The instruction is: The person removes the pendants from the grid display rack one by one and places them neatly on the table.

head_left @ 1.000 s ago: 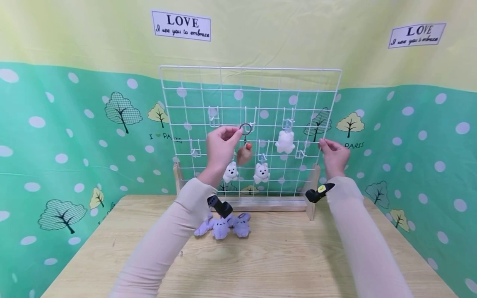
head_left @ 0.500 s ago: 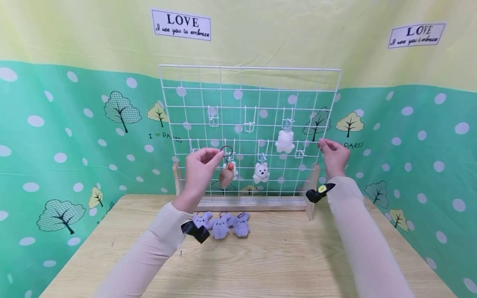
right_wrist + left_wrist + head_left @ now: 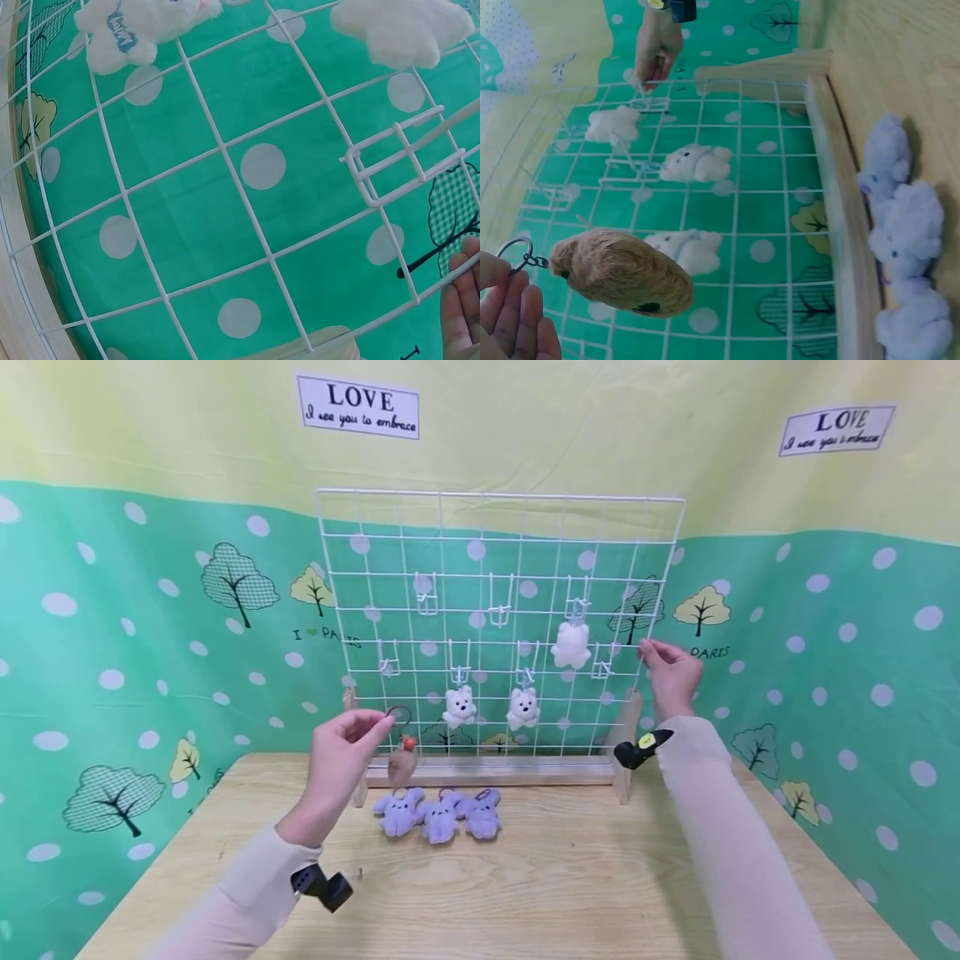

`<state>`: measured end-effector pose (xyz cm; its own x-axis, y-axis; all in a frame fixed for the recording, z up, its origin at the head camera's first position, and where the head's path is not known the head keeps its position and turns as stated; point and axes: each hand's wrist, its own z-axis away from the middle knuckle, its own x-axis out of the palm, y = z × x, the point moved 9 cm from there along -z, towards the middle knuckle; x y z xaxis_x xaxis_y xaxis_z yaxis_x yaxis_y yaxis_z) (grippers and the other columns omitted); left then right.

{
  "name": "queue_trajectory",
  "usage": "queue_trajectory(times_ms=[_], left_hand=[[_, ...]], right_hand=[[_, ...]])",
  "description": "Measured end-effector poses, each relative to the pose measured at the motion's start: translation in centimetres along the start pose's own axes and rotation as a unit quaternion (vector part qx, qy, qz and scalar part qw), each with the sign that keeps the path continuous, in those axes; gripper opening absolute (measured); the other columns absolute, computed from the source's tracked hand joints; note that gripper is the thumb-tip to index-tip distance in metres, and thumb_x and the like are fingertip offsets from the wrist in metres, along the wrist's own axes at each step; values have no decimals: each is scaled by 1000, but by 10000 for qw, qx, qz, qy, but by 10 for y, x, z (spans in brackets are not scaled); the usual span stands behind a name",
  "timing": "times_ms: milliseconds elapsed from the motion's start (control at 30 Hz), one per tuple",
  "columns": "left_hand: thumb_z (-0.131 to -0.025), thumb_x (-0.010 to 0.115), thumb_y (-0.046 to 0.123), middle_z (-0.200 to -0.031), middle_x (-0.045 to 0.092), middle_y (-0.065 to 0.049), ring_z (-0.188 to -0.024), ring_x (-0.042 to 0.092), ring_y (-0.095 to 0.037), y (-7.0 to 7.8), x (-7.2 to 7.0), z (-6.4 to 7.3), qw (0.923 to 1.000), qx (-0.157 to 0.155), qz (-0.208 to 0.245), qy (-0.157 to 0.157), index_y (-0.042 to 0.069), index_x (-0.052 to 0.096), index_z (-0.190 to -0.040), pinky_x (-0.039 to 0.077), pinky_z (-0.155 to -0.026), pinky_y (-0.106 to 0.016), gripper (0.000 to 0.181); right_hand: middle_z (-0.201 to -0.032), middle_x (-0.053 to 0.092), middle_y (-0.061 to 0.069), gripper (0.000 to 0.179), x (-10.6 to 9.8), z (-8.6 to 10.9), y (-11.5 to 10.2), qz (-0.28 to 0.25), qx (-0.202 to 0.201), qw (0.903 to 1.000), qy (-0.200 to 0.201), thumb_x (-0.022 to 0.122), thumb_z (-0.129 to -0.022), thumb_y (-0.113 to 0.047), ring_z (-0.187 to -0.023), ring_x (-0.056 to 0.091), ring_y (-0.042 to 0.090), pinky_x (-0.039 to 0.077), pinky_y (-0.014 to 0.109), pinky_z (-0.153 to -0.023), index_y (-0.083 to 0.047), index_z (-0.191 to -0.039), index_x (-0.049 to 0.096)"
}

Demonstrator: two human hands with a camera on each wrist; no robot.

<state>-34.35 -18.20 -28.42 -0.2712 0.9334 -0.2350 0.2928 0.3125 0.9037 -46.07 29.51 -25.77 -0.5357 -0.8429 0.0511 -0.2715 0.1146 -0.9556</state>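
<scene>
My left hand [image 3: 341, 764] pinches the dark ring of a keychain with a brown furry plush [image 3: 622, 274] hanging from it. An orange bead-like bit shows at the plush's top in the head view. This hand is low, in front of the lower left of the white wire grid [image 3: 480, 494], above the purple plush keychains. My right hand [image 3: 671, 675] holds the grid's right edge between thumb and fingers. Three white bear plushes hang from hooks on the grid: one lower left [image 3: 460, 707], one lower middle [image 3: 523, 708] and one higher right [image 3: 572, 645].
Three purple plush keychains [image 3: 438, 820] lie side by side on the wooden table [image 3: 570, 893], before the grid's wooden base [image 3: 517, 770]. Several white hooks hold nothing, among them the top middle hook [image 3: 499, 615]. A patterned curtain [image 3: 135, 693] stands behind.
My left hand has moved down and left, away from the grid's middle, with the brown plush keychain still in its fingers. My right hand stays at the grid's right edge.
</scene>
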Motion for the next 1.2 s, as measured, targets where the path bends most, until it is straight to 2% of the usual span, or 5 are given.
queue_trajectory(times_ms=[133, 400, 633, 933, 1200], left_hand=[[-87, 67, 35, -95, 67, -3, -82, 60, -8, -15, -17, 6, 9997, -105, -216, 74, 4, 66, -104, 50, -71, -18, 35], [-87, 67, 33, -86, 65, 14, -82, 59, 0, -48, -49, 17, 9977, -464, -324, 377, 0, 64, -107, 48, -72, -13, 39], [-88, 67, 31, -83, 65, 18, -78, 59, 4, -76, -73, 24, 9944, -749, -462, 591, 0, 64, -107, 46, -68, -13, 37], [-89, 67, 29, -79, 66, 16, -77, 60, 3, -103, -78, 32, 9924, -980, -599, 439, -2, 64, -106, 46, -68, -12, 36], [-88, 68, 30, -81, 65, 18, -76, 58, 6, -117, -81, 38, 9894, -1152, -703, 533, -1, 64, -105, 47, -69, -11, 36]], right_hand=[[-100, 71, -3, 35, 1, 1, 1, -68, 81, 9999, -26, 71, -82, -34, -92, 64, 8, 47, 28, -95, -13, -110, 69], [-99, 71, -2, 34, 0, 0, -2, -276, 29, 9996, 12, 72, -81, -33, -89, 65, 6, 47, 27, -94, -12, -108, 70], [-101, 71, -1, 34, 0, -1, -3, -251, 44, 9997, -1, 71, -81, -34, -90, 65, 6, 47, 26, -93, -13, -108, 70], [-103, 70, -1, 34, 0, 0, 1, -205, 59, 9998, 16, 70, -83, -30, -91, 65, 6, 48, 26, -93, -11, -111, 69], [-101, 71, -2, 34, 0, 1, 0, -128, -14, 9999, 37, 70, -84, -31, -90, 65, 6, 48, 26, -92, -10, -111, 68]])
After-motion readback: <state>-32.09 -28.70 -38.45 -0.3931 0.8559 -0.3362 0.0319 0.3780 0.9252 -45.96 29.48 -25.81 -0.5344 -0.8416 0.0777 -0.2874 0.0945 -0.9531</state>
